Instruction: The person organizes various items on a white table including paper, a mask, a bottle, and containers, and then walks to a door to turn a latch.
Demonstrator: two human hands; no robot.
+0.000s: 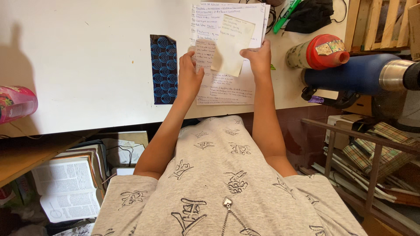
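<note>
At 12 o'clock on white desk (87, 52) | right hand (259, 59) fingers pinching cream paper slip (232, 46) | left hand (188, 76) fingers gripping handwritten sheets (225, 87) | blue spiral-patterned card (163, 70) at 9 o'clock.

Table top (87, 65) – plain white. Sheets (227, 87) – white, dark handwritten lines. Small note (232, 43) – pale yellow, faint writing. Strip of card (163, 70) beside sheets – black ground, blue concentric-circle pattern. Marker (286, 15) – green. Pouch (310, 15) – black. Tumbler (317, 52) – speckled beige body, red lid. Flask (350, 74) – dark blue, silver neck. Container (15, 102) at table edge – pink. Shirt (218, 183) – grey marl, black sketched motifs. Cloth (376, 148) on shelf – green-brown plaid.
</note>
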